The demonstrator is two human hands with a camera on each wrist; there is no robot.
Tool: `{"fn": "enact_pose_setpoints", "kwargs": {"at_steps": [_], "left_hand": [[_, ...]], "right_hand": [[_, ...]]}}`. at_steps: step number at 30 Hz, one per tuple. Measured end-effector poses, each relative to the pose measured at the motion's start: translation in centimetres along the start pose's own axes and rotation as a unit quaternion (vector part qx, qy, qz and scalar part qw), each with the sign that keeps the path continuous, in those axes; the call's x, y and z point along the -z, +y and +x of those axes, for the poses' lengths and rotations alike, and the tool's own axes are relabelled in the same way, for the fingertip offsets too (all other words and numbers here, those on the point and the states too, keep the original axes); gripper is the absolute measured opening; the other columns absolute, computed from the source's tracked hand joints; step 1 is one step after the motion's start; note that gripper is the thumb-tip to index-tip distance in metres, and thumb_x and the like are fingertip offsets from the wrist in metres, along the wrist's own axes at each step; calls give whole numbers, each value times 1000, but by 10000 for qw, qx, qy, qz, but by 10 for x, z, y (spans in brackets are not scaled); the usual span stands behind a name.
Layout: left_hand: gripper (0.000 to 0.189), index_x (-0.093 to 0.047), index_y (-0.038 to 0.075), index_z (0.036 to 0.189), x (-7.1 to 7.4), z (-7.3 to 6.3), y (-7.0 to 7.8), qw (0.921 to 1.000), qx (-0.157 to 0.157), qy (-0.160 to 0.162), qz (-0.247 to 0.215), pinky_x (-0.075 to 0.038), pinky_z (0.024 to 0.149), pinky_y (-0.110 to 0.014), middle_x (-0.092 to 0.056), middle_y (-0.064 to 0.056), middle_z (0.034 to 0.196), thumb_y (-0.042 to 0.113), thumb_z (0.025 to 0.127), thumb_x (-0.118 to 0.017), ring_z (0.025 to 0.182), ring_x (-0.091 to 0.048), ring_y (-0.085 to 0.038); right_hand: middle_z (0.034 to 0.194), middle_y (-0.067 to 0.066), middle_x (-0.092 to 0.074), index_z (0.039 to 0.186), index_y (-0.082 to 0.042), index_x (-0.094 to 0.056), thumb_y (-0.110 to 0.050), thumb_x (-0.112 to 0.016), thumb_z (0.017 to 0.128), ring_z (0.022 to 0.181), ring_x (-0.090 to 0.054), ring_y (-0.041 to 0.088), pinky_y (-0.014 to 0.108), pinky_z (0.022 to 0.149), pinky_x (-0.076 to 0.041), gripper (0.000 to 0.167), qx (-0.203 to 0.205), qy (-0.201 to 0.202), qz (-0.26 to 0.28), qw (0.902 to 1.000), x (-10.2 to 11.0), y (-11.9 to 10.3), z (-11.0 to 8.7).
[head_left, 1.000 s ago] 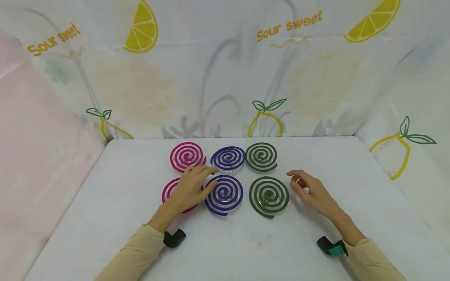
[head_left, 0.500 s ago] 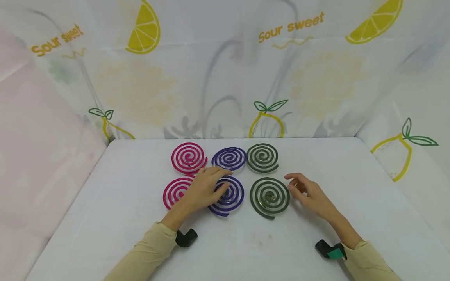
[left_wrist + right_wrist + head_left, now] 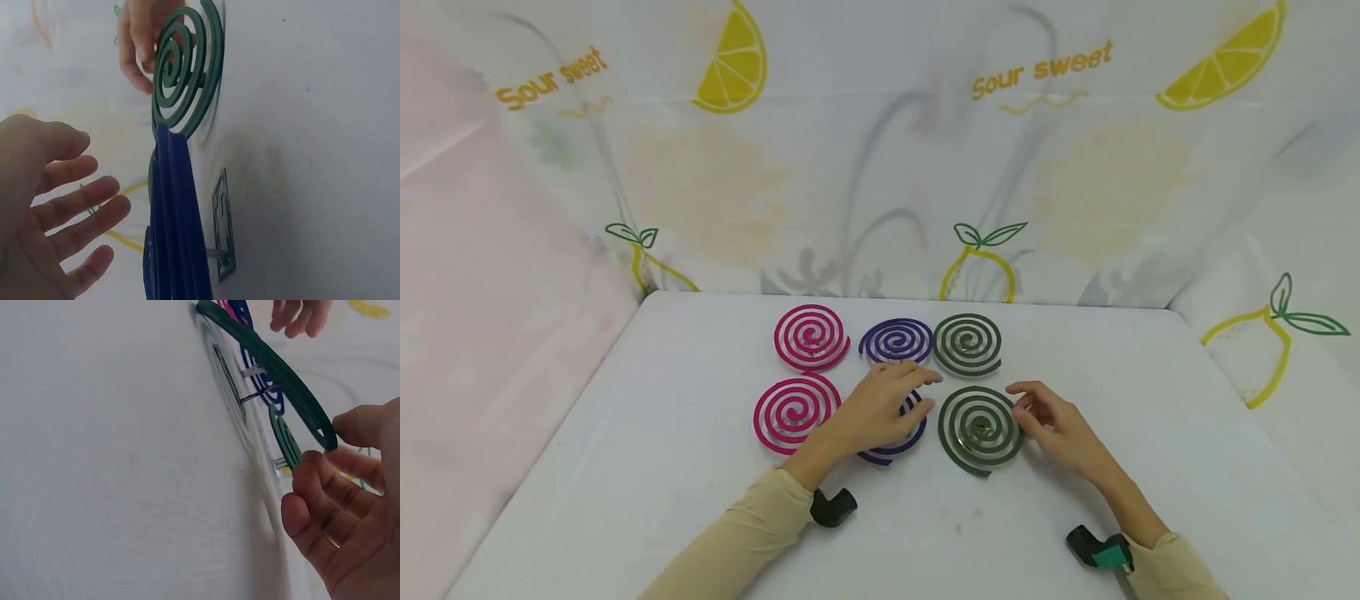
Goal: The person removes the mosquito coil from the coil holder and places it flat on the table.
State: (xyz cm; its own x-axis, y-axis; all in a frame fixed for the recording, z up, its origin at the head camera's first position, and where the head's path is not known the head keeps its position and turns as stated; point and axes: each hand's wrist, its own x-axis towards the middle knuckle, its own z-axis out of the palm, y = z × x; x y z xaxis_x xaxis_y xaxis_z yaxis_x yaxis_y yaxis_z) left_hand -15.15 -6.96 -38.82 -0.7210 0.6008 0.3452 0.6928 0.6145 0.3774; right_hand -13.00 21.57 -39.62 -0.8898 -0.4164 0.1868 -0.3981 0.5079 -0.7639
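Observation:
Six spiral mosquito coils would exceed a short count, so several stand in two rows on small metal stands. At the front are a pink coil [image 3: 795, 410], a purple-blue coil [image 3: 917, 429] and a green coil [image 3: 980, 427]. My left hand [image 3: 877, 406], its fingers apart, hovers over the front purple-blue coil and hides much of it. In the left wrist view that coil [image 3: 178, 219] appears edge-on beside the hand. My right hand [image 3: 1060, 425] is loosely bent at the front green coil's right rim. In the right wrist view its thumb tip is right at the green coil [image 3: 281, 372].
Behind stand another pink coil [image 3: 812, 337], a purple-blue coil [image 3: 897, 340] and a green coil [image 3: 967, 343], the last two close together. A white cloth covers the table [image 3: 587, 467], and a lemon-printed curtain [image 3: 850, 167] rises at its back edge.
My left hand has moved right, from the front pink coil to over the front purple-blue one. My right hand has come left to the front green coil's rim. The view has shifted slightly.

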Motion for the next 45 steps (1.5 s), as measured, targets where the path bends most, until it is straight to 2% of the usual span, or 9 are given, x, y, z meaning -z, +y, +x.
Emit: {"fn": "enact_pose_setpoints", "kwargs": {"at_steps": [7, 13, 19, 22, 29, 36, 45], "left_hand": [[34, -58, 10, 125, -7, 11, 7, 9989, -31, -314, -340, -51, 87, -31, -62, -3, 119, 22, 93, -58, 103, -62, -17], [33, -58, 12, 124, -16, 15, 8, 9991, 33, -354, -250, -51, 82, -31, -63, -4, 117, 23, 92, -59, 94, -62, -16], [34, -57, 18, 126, -22, 17, 8, 9980, 334, -496, 193, -45, 94, -41, -61, 1, 119, 29, 94, -57, 109, -58, -13], [34, -57, 20, 126, -23, 19, 9, 9969, 434, -533, 386, -42, 95, -43, -62, 2, 120, 30, 94, -56, 115, -56, -12], [32, -59, 20, 123, -28, 21, 9, 9961, 511, -429, 580, -42, 92, -43, -64, 3, 117, 29, 93, -58, 114, -56, -12], [30, -60, 20, 120, -33, 22, 9, 9971, 519, -286, 485, -43, 92, -43, -67, 4, 107, 26, 91, -61, 108, -59, -14], [27, -62, 19, 117, -39, 23, 12, 9962, 744, -231, 377, -41, 88, -40, -67, 3, 103, 21, 90, -62, 103, -60, -17]], "right_hand": [[87, 11, -59, 122, 2, -52, -2, -54, 93, 64, -57, 21, 23, 56, -47, 29, 21, 20, 115, 9999, -3, 1, 0], [87, 11, -59, 121, 2, -51, -3, -54, 94, 64, -58, 22, 23, 56, -48, 29, 9, 9, 142, 9999, -2, 2, 0], [87, 11, -59, 122, 2, -51, -2, -54, 94, 65, -58, 23, 23, 57, -48, 29, 28, -7, 175, 9998, -2, 2, -1], [87, 11, -58, 122, 2, -51, -3, -54, 94, 65, -58, 23, 23, 57, -48, 29, 0, -14, 181, 9998, -2, 2, -1], [86, 11, -58, 122, 2, -51, -2, -54, 93, 65, -57, 24, 23, 57, -47, 29, 9, -27, 220, 9998, -3, 3, -1], [87, 8, -57, 124, -4, -49, -1, -56, 92, 64, -57, 19, 24, 56, -48, 32, 70, 17, 269, 9996, -8, 30, -2], [90, 11, -55, 125, -7, -44, -7, -56, 94, 67, -57, 11, 25, 57, -48, 33, -5, -292, 855, 9959, -8, 38, -3]]}}
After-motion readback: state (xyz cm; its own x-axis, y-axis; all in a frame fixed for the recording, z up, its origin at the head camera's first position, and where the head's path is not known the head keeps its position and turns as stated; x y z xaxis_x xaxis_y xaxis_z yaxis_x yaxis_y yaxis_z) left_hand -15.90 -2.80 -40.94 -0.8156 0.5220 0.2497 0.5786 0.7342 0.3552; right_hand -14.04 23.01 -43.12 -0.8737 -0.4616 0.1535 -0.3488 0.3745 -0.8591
